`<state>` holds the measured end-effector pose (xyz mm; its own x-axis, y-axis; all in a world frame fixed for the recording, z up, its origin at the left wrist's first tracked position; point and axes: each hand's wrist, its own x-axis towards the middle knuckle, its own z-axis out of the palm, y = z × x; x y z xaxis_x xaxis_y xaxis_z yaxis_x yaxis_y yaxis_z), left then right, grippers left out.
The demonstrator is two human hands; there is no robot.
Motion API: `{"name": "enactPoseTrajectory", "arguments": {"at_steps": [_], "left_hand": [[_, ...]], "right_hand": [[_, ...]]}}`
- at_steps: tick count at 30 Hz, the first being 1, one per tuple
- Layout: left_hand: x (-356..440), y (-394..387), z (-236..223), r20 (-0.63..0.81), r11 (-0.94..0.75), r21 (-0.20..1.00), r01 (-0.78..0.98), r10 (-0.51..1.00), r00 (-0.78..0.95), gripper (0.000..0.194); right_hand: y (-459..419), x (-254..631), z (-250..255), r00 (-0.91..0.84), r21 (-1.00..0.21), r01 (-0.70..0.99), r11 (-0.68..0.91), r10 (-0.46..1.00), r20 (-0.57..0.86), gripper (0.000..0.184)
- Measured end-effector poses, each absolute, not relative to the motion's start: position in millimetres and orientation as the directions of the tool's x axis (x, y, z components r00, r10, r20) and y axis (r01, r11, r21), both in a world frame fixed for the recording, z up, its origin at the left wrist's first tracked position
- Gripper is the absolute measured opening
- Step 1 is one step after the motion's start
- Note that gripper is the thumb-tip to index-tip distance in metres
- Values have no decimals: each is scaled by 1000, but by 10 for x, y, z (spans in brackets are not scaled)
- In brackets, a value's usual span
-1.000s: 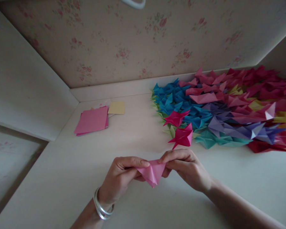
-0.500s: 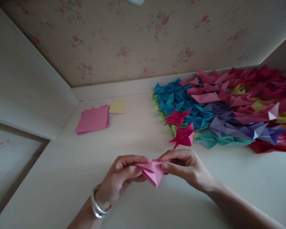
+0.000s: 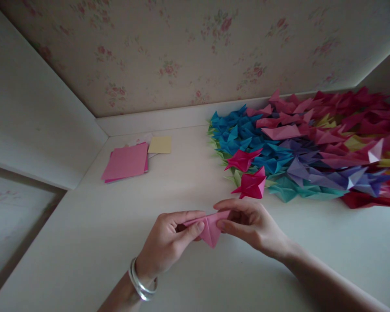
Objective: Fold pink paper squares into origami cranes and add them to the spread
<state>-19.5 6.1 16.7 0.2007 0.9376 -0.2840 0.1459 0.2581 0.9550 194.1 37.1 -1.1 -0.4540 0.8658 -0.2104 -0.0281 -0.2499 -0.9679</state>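
A small folded pink paper (image 3: 209,229) is held just above the white desk (image 3: 84,242) between both hands. My left hand (image 3: 170,242), with silver bangles on the wrist, pinches its left side with thumb and fingers. My right hand (image 3: 250,225) pinches the right side, its fingers curled over the top edge. Just beyond my right hand lie two magenta folded paper pieces (image 3: 251,184).
A large heap of folded paper shapes (image 3: 312,143) in blue, pink, purple, teal and red fills the back right of the desk. A stack of pink paper squares (image 3: 125,162) and a yellow square (image 3: 160,145) lie at the back left, near the floral wall.
The pink paper has been pressed flatter and turned a little between the fingers; both hands have shifted slightly away from me. The rest is unmoved.
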Motion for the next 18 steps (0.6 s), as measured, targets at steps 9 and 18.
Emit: {"name": "enactPoseTrajectory", "arguments": {"at_steps": [9,18], "left_hand": [[-162,60,181,-128,75,962,264,973,191,23],[-175,56,160,-259,236,961,143,949,178,27]], "right_hand": [[311,1816,-111,-580,-896,-170,-410,777,-246,53],[285,1816,-106,-530,-924,-148,-353,817,-227,58]]}}
